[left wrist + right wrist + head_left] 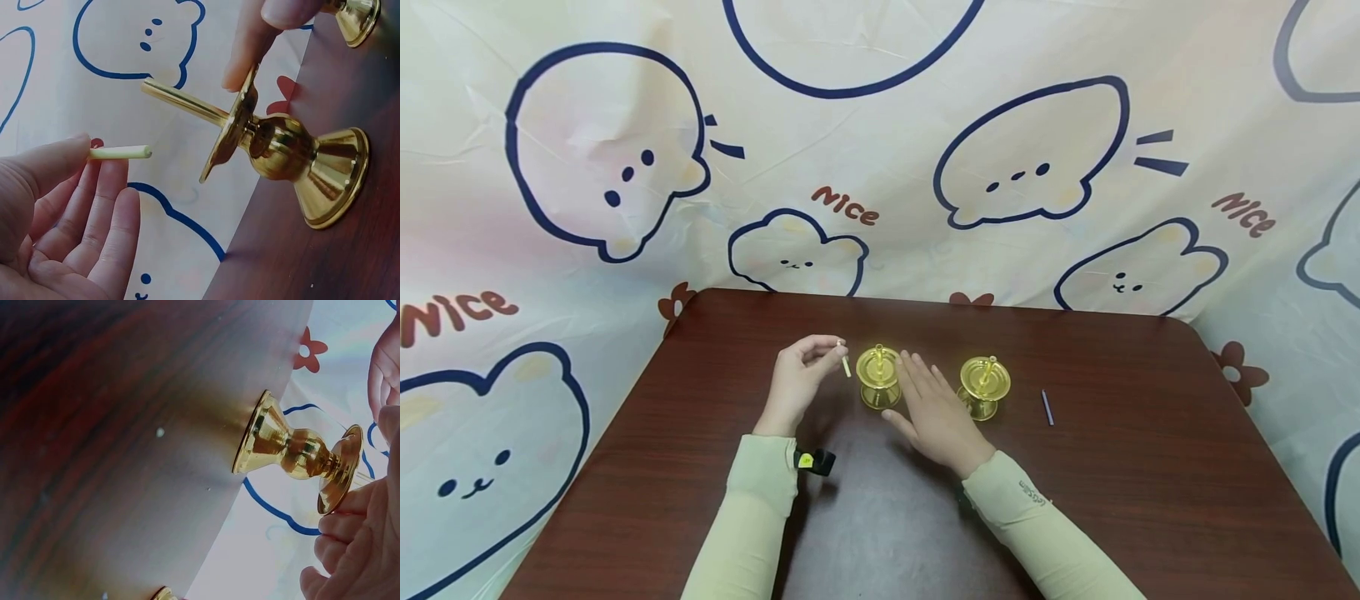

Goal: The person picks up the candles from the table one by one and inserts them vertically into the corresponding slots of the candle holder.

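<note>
Between thumb and fingers, my left hand pinches a short pale yellow stick, like a thin candle. It tilts just left of a gold candle holder, apart from the holder's upright tube. This holder stands upright on a flared foot and has a wide dish below the tube. My right hand lies with fairly straight fingers at the right side of that dish, and its fingertips appear to touch the rim. A second gold candle holder stands right of the right hand, partly behind it.
A thin bluish-purple stick lies on the dark brown wooden table, right of the second holder. Behind the table's far edge hangs a pale curtain with cartoon outlines. A black strap device sits at the left wrist.
</note>
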`<state>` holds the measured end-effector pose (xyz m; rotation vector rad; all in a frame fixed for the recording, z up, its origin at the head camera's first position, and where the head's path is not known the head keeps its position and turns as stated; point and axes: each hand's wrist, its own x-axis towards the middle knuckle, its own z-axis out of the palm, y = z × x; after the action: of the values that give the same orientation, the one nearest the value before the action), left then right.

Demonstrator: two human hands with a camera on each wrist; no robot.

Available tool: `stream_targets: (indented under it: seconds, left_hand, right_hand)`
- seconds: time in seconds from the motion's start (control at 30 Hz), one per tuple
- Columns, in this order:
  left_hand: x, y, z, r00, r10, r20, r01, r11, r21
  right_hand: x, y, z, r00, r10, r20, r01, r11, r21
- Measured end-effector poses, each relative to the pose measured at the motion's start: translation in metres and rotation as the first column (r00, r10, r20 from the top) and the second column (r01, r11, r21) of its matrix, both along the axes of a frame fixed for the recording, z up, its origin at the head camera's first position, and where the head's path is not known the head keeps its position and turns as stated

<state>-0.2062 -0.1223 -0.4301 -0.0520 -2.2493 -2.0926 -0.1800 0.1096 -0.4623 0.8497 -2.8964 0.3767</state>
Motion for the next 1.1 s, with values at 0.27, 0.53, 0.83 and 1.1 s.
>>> stream_targets:
  seconds: [0.27, 0.53, 0.83, 1.1]
  left_hand:
    - [-0.004, 0.003, 0.002, 1.0, -0.013, -0.019, 0.014, 1.0, 0.024]
    - [-0.008, 0.008, 0.007, 0.999, -0.022, -0.028, 0.023, 0.999, 0.026]
    - [-0.012, 0.016, 0.012, 0.998, -0.01, -0.064, 0.013, 0.999, 0.042]
    - [-0.015, 0.021, 0.015, 0.996, -0.003, -0.084, 0.007, 0.999, 0.053]
  right_hand:
    - [0.001, -0.001, 0.0, 1.0, -0.004, 0.009, 0.004, 1.0, 0.002]
    - [0.001, -0.001, -0.001, 1.0, -0.011, 0.021, 0.011, 1.0, 0.01]
    - [0.001, -0.001, -0.003, 1.0, 0.0, -0.006, -0.001, 1.0, -0.021]
    - [0.001, 0.0, -0.005, 1.0, 0.003, -0.026, -0.003, 1.0, -0.024]
